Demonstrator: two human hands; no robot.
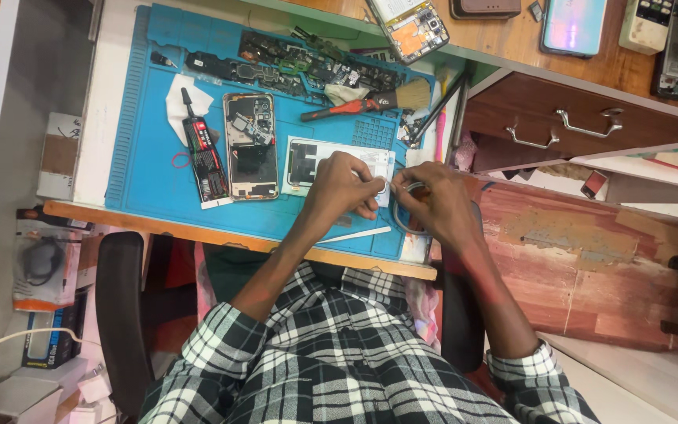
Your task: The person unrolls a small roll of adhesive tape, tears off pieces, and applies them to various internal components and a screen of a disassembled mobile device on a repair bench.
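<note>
Both my hands meet over the right end of a blue work mat (pixel 151 180). My left hand (pixel 339 192) pinches a thin strip or tab at its fingertips, above a white phone back panel (pixel 308 161). My right hand (pixel 437 200) holds a grey roll of tape (pixel 403 224) and touches the same strip. An opened phone (pixel 250 145) with its insides showing lies left of the panel. A black glue tube (pixel 202 153) lies beside that phone. A white plastic pry stick (pixel 359 234) rests on the mat under my left wrist.
Several circuit parts (pixel 300 71) line the mat's far edge, with a red-handled brush (pixel 370 100). Another opened phone (pixel 413 27), a lit phone (pixel 574 23) and a remote (pixel 645 23) lie on the wooden shelf. Drawers (pixel 559 126) stand at right. A black chair arm (pixel 119 314) is at lower left.
</note>
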